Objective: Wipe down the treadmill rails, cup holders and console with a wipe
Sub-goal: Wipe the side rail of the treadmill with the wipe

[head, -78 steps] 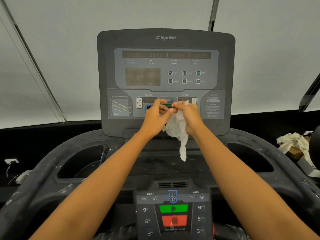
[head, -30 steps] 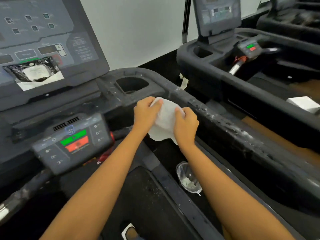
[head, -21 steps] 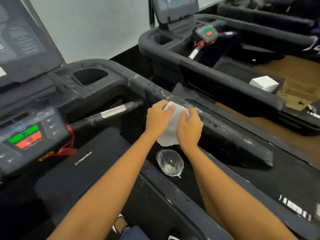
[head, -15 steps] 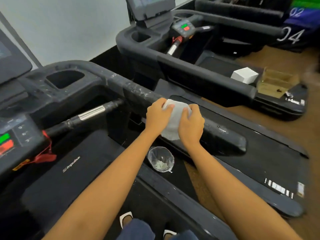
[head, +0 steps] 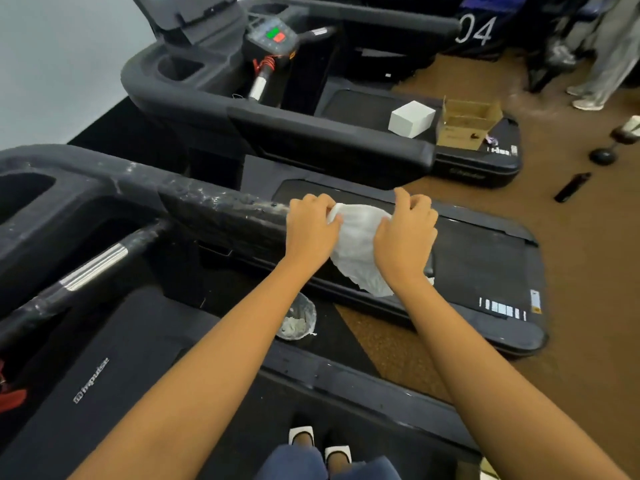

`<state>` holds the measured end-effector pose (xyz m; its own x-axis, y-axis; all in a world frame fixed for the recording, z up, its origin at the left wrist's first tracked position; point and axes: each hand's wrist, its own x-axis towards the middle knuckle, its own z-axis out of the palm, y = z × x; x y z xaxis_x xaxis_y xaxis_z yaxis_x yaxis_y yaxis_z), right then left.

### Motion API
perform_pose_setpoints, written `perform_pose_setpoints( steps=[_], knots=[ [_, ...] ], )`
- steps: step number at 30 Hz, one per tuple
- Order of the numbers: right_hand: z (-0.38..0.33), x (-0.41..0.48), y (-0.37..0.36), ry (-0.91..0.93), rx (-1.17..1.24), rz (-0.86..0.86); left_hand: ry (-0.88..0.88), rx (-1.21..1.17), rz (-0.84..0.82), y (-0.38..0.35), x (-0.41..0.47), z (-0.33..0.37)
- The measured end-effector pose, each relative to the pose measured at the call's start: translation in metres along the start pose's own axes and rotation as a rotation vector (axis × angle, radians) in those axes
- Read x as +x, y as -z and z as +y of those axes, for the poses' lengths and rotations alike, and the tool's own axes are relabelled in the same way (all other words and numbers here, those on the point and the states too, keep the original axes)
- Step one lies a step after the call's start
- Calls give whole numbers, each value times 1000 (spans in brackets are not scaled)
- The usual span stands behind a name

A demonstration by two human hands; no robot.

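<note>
Wiping the side rail (head: 214,209), judging by the layout. Wipe (head: 356,244) draped over the rail near its end, pinched at both edges by curled fingers (head: 313,201) of left hand (head: 311,233) and right hand (head: 405,237). Next, likely: press down, then drag along the speckled stretch.

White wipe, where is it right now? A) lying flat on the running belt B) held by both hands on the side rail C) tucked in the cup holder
B: the left hand and right hand each grip the white wipe, draped over the end of the dusty side rail.
</note>
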<state>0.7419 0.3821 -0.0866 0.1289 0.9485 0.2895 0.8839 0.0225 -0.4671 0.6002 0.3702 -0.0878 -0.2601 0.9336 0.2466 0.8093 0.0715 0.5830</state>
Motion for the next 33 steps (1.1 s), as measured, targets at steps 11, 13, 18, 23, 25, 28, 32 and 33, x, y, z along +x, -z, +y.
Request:
perform_pose_setpoints(
  steps=[11, 13, 18, 23, 25, 28, 32, 33],
  knots=[
    [2, -17, -24, 451, -310, -175, -91, 214, -52, 10, 26, -50],
    [16, -14, -16, 339, -345, -181, -131, 254, -58, 12, 25, -59],
    [7, -16, -16, 115, -362, -134, -208, 327, -82, 15, 28, -67],
    [-45, -21, -42, 207, -313, -218, -238, 339, -56, 10, 26, -70],
    [-30, -22, -39, 281, -317, -206, -227, 330, -45, 11, 27, -70],
    [11, -25, -23, 261, -338, -151, -247, 338, -49, 10, 28, -72],
    [-1, -24, -29, 20, -376, -66, -261, 381, -51, 9, 30, -72],
    [-19, -21, -36, 2, -373, -67, -263, 400, -61, 10, 32, -72]
  ],
)
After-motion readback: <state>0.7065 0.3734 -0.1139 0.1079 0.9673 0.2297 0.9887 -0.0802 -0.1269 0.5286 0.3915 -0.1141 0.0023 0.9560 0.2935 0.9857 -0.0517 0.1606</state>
